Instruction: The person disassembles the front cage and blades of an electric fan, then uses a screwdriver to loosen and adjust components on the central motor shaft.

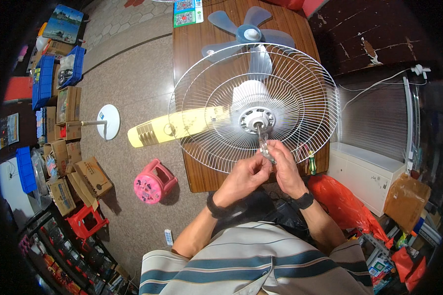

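Observation:
A fan's white wire cage [209, 76] lies on the wooden table [192, 182], around a white motor housing [241, 93] with a central hub [246, 115] and metal shaft. My right hand [289, 174] pinches a small, shiny, clear-looking piece [265, 152] at the shaft's lower end. My left hand [246, 179] is closed beside it, fingertips against the same piece, whose exact shape I cannot make out. The fan's yellow column [157, 130] sticks out leftward. Blue fan blades [224, 24] lie beyond the cage. A green-handled screwdriver [311, 165] lies right of my right hand.
A pink stool [148, 186] and a round white base [110, 125] with a pole are at left, near cardboard boxes [91, 178], blue bins [44, 78] and a red stool [83, 222]. At right are a white cabinet [359, 172], red plastic [344, 206] and a loose cord [366, 86].

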A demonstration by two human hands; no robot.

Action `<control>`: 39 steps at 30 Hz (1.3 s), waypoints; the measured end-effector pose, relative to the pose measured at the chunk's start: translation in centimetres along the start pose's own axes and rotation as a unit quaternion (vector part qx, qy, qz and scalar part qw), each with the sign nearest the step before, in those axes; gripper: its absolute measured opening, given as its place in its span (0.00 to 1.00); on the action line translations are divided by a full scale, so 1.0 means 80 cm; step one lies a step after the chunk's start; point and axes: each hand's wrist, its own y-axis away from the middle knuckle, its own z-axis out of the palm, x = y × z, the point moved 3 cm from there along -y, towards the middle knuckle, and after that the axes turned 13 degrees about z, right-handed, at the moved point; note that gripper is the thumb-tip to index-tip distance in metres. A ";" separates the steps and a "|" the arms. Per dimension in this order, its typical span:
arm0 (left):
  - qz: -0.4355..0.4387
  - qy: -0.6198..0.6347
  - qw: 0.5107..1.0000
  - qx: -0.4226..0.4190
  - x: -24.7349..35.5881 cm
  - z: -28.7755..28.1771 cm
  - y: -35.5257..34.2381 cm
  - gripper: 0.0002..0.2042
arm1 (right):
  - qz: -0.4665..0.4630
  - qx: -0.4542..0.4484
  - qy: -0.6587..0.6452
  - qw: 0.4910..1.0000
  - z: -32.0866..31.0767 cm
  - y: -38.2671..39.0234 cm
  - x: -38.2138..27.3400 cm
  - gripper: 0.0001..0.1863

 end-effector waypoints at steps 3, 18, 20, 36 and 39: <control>0.021 -0.075 0.997 0.008 0.002 -0.003 0.001 0.08 | -0.036 0.042 0.073 0.996 0.008 -0.006 -0.006 0.16; 0.016 0.036 0.971 0.238 -0.008 -0.031 0.006 0.10 | -0.020 -0.006 0.037 0.999 0.034 -0.025 -0.001 0.14; -0.005 0.054 0.970 0.235 -0.012 -0.034 0.002 0.12 | -0.022 0.001 0.023 0.999 0.031 -0.022 0.003 0.14; -0.063 0.159 0.959 0.226 -0.022 -0.039 -0.044 0.08 | -0.004 0.004 0.078 0.997 0.007 -0.009 0.004 0.13; -0.058 0.136 0.961 0.234 -0.021 -0.034 -0.049 0.07 | -0.002 0.003 0.095 0.995 0.004 -0.011 0.008 0.13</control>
